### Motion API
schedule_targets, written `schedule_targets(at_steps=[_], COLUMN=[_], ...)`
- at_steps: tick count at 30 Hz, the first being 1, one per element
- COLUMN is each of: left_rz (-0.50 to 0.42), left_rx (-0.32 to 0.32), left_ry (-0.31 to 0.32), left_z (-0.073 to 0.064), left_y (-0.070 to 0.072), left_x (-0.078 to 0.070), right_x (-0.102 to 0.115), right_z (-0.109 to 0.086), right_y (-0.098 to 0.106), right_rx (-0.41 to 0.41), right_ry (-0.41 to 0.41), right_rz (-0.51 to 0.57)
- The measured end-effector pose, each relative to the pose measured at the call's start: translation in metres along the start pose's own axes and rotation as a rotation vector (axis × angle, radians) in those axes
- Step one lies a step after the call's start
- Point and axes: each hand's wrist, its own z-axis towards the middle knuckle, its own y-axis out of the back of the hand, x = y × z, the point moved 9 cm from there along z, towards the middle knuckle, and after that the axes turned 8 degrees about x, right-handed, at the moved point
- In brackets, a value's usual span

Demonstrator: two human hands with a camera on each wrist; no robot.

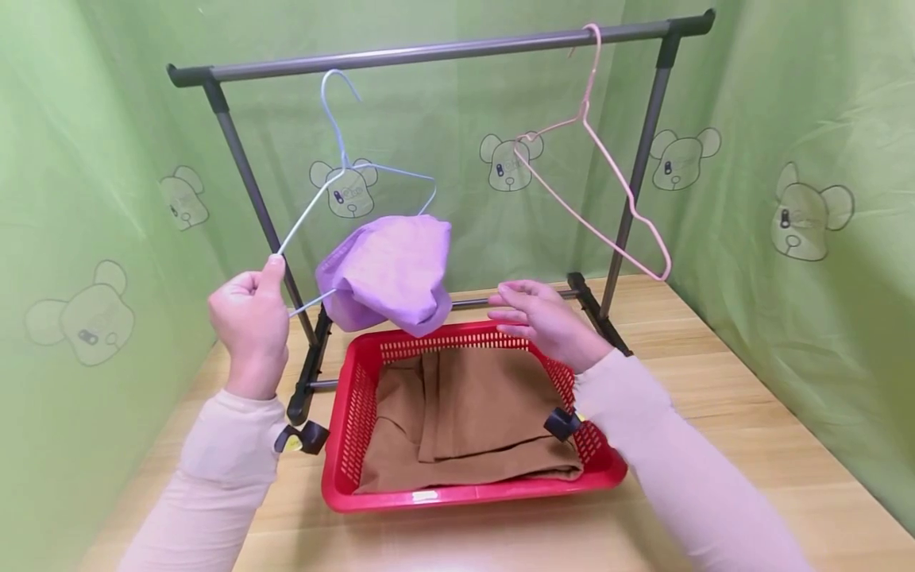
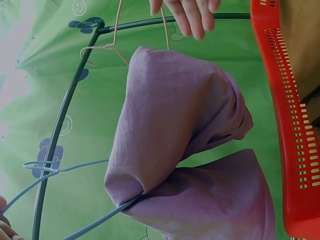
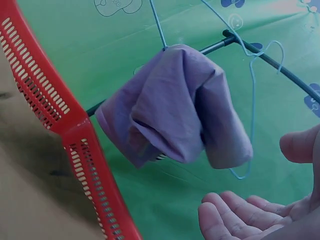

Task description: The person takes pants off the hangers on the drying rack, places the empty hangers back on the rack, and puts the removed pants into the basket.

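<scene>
My left hand (image 1: 250, 322) grips a light blue wire hanger (image 1: 334, 127) at its left corner, its hook below the rack's bar and apart from it in the head view. Over the hanger's lower bar hangs a folded purple garment (image 1: 393, 266), bunched up; its kind cannot be told. To the right of the garment, my right hand (image 1: 546, 322) is held in the air with fingers extended, touching nothing. In the right wrist view this hand's fingers (image 3: 235, 215) stay apart from the purple cloth (image 3: 175, 105). Only a bit of the left hand's fingers (image 2: 6, 227) shows in the left wrist view.
A dark metal clothes rack (image 1: 429, 54) stands behind, with a pink hanger (image 1: 622, 175) hooked on its right side. Below the hands, a red plastic basket (image 1: 465, 494) holds folded brown clothing (image 1: 486, 405). Green curtains (image 1: 779, 95) with bear prints enclose the wooden tabletop (image 1: 750, 445).
</scene>
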Motion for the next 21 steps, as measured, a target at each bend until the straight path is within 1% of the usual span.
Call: schedule_targets(at_steps=[5,8,12,17,21], left_rz=[-0.022,-0.036,-0.05,-0.062,-0.053], left_rx=[0.003,0.004,-0.002,-0.002,0.004], left_ry=[-0.008,-0.01,-0.01,-0.025,-0.039], left_z=[-0.003,-0.004,-0.005,-0.006,-0.007], left_y=[-0.001,-0.002,-0.003,-0.005,-0.007], left_x=[-0.002,-0.001,0.0,0.0,-0.002], right_x=[-0.009,-0.015,-0.022,-0.029,-0.033], right_z=[0.012,0.019,0.027,0.035,0.041], right_y=[-0.009,-0.016,-0.029,-0.045,-0.057], right_rx=[-0.005,0.007,0.024,0.042,0.034], right_ry=[-0.06,-0.083,-0.111,-0.147,-0.172], right_rz=[0.08,0.151,0.25,0.334,0.424])
